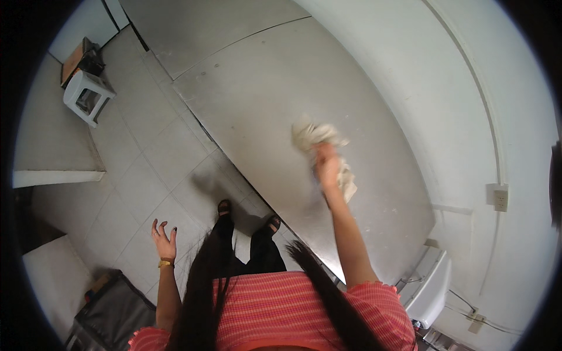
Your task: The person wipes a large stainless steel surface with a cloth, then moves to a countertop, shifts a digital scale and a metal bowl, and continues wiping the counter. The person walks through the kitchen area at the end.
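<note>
My right hand (328, 164) presses a crumpled cream cloth (310, 134) against a grey metal tabletop (263, 99). Parts of the cloth stick out beyond the hand on the far side and along its right edge. Motion blurs the hand a little, and the fingertips are hidden in the folds. Away from the table, on the left, my left hand (164, 240) hangs in the air over the tiled floor. Its fingers are spread and slightly bent, with nothing in them.
A pale wall with a socket (500, 200) runs along the table's right side. A white appliance (430, 286) stands at the near right end. A white plastic stool (88, 96) is far left on the floor. A dark fabric item (114, 310) lies at the lower left.
</note>
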Tool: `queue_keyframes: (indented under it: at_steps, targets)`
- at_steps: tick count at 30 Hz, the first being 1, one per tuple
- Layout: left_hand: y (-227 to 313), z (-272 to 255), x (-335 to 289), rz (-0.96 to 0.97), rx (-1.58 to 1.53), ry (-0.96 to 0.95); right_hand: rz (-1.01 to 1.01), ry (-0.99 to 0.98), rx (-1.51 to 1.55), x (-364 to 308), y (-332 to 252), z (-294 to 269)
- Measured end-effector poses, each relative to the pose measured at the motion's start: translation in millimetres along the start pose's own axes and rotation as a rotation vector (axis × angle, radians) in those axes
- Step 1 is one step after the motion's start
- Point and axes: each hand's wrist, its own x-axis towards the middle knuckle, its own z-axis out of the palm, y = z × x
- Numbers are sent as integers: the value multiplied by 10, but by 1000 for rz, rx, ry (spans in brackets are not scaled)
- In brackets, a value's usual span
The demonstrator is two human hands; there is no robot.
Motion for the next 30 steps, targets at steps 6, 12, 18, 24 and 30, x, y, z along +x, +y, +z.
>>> queue_keyframes:
  at_steps: [6, 12, 18, 24, 30]
  targets:
    - [56, 9, 216, 90, -14, 46, 38, 72, -242, -44, 253, 369]
    - [243, 2, 246, 88, 24, 27, -88, -266, -44, -226, -445, 369]
    - [418, -139, 286, 143, 8, 44, 497, 98, -406, 424, 1595, -904]
    - [96, -33, 72, 31, 19, 76, 188, -159, -274, 684, 708, 23]
    - [586, 29, 293, 126, 1, 16, -373, -345, -135, 196, -817, 874]
